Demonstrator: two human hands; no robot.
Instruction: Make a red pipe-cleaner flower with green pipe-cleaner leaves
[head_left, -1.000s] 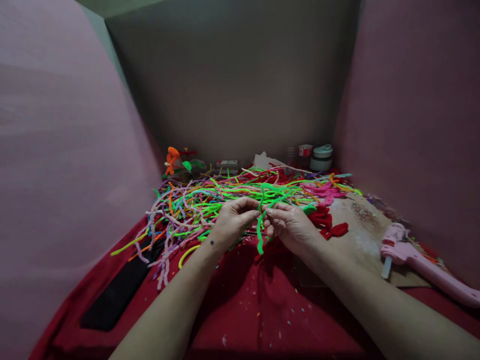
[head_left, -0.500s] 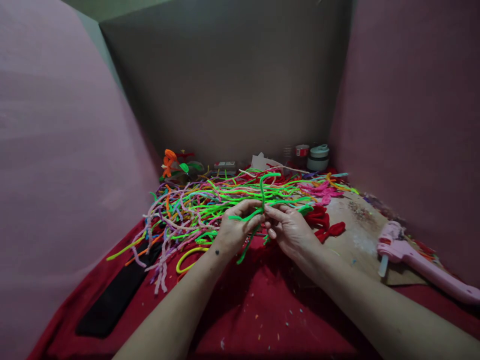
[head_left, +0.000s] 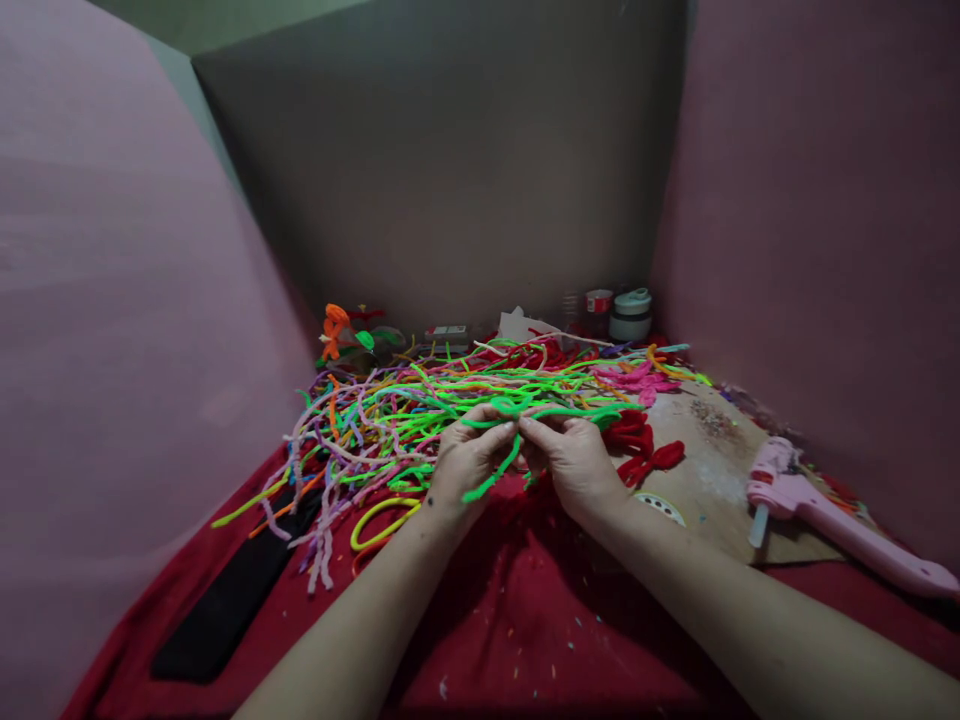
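Note:
Between my two hands is a bent green pipe cleaner (head_left: pixel 495 482), its ends sticking out to several sides. My left hand (head_left: pixel 469 455) pinches it between thumb and fingertips. Thumb and fingers of my right hand (head_left: pixel 581 460) are closed on the same green piece, right beside the left fingertips. One end hangs down toward the red cloth, another reaches to the right over my right hand. Just behind both hands spreads a tangled heap of coloured pipe cleaners (head_left: pixel 420 395), mostly green, pink and orange.
A pink glue gun (head_left: pixel 780 485) rests on a brown board (head_left: pixel 720 470) at the right. Red pipe-cleaner pieces (head_left: pixel 652 460) lie beside my right hand. Yellow scissor handles (head_left: pixel 379 515) and a black strip (head_left: pixel 217 610) are at the left on the red cloth (head_left: pixel 510 640). A lidded jar (head_left: pixel 631 315) stands behind.
The green strand that stood upright above my fingers is now folded down into a low curl. My hands stay close together, and the camera view has shifted slightly.

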